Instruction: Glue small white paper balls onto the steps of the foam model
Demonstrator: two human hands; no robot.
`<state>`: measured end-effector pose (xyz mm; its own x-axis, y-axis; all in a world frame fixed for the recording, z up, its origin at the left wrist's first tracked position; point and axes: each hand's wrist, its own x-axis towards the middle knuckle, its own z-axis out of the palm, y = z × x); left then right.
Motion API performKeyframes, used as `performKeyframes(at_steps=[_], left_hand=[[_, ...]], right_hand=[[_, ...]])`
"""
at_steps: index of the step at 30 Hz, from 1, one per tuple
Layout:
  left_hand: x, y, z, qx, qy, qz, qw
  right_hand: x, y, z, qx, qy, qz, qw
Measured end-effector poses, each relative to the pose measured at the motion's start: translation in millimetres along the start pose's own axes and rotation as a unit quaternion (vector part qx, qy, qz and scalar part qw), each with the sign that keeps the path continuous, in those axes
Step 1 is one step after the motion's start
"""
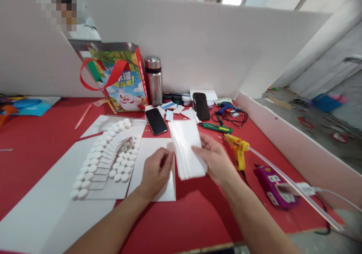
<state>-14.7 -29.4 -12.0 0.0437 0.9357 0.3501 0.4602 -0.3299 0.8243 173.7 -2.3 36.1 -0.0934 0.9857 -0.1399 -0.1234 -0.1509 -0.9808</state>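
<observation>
My right hand (213, 156) grips a thick stack of white paper sheets (188, 148), its thumb on top and the fingers behind. The sheets stand tilted above the table, their left edges slightly fanned. Close to that left edge is my left hand (157, 171), its fingers curled in and pressed together; whether anything is between them is hidden. Below it lies a white board (152, 152). Left of this board sits a model on another white board, with a curved flight of thin white steps (98, 171) bordered by rows of round white discs (120, 169).
A yellow glue gun (239, 148) with a long glue stick and a purple power strip (275, 186) lie to the right. Behind are a phone (156, 121), a dark phone (201, 106), a green cutter (216, 128), a steel flask (154, 82) and a colourful bag (121, 80).
</observation>
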Motion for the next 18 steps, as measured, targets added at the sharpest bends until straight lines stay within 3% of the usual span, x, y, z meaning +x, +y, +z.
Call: performKeyframes(at_steps=[1, 3, 6, 12, 15, 18], left_hand=[[0.6, 0.5, -1.0, -0.021, 0.032, -0.028, 0.999], [1.9, 0.3, -1.4, -0.032, 0.048, -0.059, 0.997], [2.3, -1.8, 1.8, 0.026, -0.024, -0.024, 0.999], [-1.3, -3.0, 7.2, 0.144, -0.167, 0.121, 0.968], [0.5, 7.5, -2.2, 0.183, -0.226, 0.153, 0.944], [-0.4, 27.8, -22.5, 0.267, -0.3, 0.167, 0.9]], right_hand=[[-16.5, 12.3, -3.4, 0.003, -0.039, 0.046, 0.998], [-36.2, 35.1, -10.7, -0.053, -0.024, 0.058, 0.997], [-34.2, 53.9, -21.2, -0.14, 0.014, -0.007, 0.99], [-5.2, 49.0, -29.3, -0.194, 0.05, -0.061, 0.978], [-17.0, 48.7, -31.8, -0.196, 0.057, -0.067, 0.977], [-38.6, 51.5, -41.5, -0.202, 0.05, -0.049, 0.977]])
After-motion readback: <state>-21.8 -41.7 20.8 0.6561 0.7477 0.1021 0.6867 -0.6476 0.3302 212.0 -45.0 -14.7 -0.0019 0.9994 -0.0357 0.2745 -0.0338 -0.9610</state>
